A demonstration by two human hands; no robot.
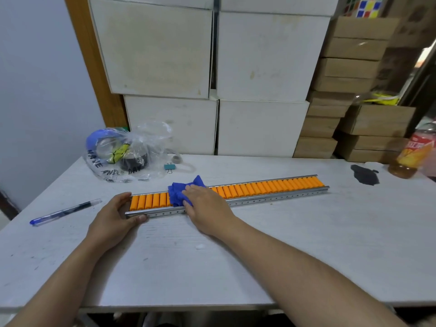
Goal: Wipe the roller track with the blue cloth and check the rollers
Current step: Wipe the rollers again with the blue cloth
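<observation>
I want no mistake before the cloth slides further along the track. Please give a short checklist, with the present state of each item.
1. Left hand grips the near end of the roller track: ok.
2. Right hand presses the blue cloth on the orange rollers: ok.
3. Track lies flat on the table: ok.
4. Rollers to the right uncovered: ok.
5. Bottle stands clear of the track's far end: ok.
6. Rollers turn freely: cannot tell.

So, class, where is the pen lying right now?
The pen lies on the table at the left of the head view, beyond the left hand gripping the roller track.
</observation>
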